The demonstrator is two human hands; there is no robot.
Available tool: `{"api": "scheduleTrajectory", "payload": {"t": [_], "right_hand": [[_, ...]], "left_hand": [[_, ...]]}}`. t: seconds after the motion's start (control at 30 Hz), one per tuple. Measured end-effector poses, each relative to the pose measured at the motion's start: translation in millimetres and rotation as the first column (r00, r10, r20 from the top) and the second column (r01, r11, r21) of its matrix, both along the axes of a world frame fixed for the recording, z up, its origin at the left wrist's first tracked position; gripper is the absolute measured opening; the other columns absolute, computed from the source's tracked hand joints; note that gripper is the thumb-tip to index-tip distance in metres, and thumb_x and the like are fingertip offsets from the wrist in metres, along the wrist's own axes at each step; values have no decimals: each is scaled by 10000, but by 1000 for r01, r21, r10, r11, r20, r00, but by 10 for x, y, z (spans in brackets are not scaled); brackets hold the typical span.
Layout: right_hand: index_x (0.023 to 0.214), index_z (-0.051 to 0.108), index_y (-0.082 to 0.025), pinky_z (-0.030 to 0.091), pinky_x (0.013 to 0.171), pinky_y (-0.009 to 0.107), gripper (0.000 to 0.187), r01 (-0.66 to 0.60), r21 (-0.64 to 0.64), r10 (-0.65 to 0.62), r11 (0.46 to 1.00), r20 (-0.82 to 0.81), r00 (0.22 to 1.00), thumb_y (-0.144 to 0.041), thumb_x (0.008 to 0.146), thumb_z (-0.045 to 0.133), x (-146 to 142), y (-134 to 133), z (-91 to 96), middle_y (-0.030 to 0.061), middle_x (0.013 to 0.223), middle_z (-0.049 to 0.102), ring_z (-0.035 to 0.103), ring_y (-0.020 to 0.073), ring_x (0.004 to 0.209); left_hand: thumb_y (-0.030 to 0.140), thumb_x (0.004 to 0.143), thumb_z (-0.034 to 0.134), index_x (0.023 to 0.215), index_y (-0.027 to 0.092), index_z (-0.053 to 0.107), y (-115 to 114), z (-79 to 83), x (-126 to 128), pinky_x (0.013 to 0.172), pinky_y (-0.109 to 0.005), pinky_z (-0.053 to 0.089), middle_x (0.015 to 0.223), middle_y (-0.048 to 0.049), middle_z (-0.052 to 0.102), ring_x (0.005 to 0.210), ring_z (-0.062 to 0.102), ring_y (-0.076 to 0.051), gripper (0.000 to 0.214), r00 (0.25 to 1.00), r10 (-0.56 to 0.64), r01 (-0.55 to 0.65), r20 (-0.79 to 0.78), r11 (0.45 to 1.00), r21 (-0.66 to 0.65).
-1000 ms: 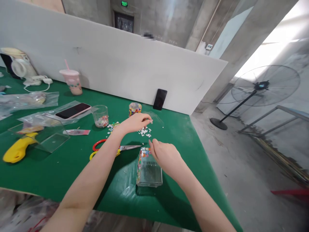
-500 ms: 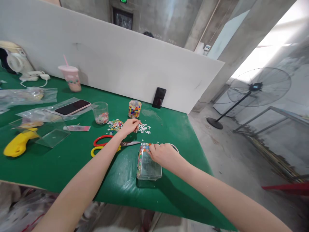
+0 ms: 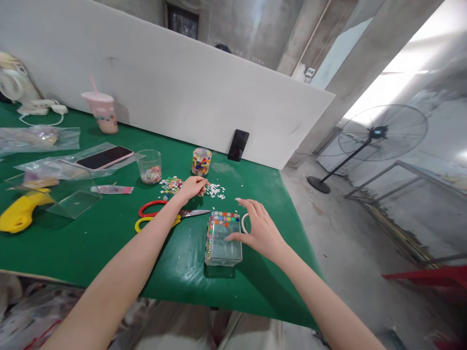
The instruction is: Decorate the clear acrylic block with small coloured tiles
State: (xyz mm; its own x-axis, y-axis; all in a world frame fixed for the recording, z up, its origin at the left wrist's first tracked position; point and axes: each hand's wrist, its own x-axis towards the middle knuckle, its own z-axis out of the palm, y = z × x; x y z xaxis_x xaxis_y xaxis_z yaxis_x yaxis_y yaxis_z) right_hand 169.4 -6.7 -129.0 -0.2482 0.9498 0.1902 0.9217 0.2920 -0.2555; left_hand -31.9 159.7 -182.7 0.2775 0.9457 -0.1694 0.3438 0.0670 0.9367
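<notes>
A clear plastic box (image 3: 223,245) lies on the green table, with rows of coloured mosaic tiles (image 3: 226,216) along its far and left edges. My right hand (image 3: 261,228) is open at the box's right side, its thumb over the clear top and the other fingers spread beyond the edge. Partly behind that hand shows a white ring-shaped thing (image 3: 244,223). My left hand (image 3: 193,187) rests between a pile of coloured tiles (image 3: 170,184) and scattered white tiles (image 3: 217,190). Its fingers are pinched together, and whatever they hold is hidden.
Red-and-yellow scissors (image 3: 195,213) lie under my left forearm, blades toward the box. Behind stand a tile-covered jar (image 3: 201,162), a cup with tiles (image 3: 149,167) and a leaning black phone (image 3: 238,145). Leftward are another phone (image 3: 105,158), a tube (image 3: 114,189) and a yellow tool (image 3: 22,214).
My right hand has lifted off the tiled edge of the box and opened, shifting right. More tiles on top now show. My left hand stays by the white tiles. The view has shifted slightly.
</notes>
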Motion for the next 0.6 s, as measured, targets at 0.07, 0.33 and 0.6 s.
{"api": "scheduleTrajectory", "payload": {"t": [0.07,0.33,0.6], "right_hand": [[1417,391,-236,417,1057,509,858,-5,-181,-52,983,-305,951,-536,704,764,32,44,-57,157,1466,453,427,318,1357],[1146,690,-252,454,1026,432,620,-377,-428,-15,821,-677,736,-519,605,830,183,386,-122,78,1242,678,619,274,1156],[864,702,-177,472,905,349,765,-325,-364,-215,873,-885,413,-800,840,259,-24,520,-582,66,872,717,659,193,881]], "left_hand": [[350,944,572,1142,140,603,2,-19,6,787,-379,567,1097,-77,647,914,650,-186,290,1000,-10,10,-11,1000,11],[359,947,541,968,134,617,-180,280,64,621,-268,499,761,4,599,638,568,-115,238,997,-78,78,-9,973,219],[293,787,701,913,227,710,-1071,549,-104,876,-340,444,915,-12,549,928,537,-189,143,909,-368,416,-196,781,465]]}}
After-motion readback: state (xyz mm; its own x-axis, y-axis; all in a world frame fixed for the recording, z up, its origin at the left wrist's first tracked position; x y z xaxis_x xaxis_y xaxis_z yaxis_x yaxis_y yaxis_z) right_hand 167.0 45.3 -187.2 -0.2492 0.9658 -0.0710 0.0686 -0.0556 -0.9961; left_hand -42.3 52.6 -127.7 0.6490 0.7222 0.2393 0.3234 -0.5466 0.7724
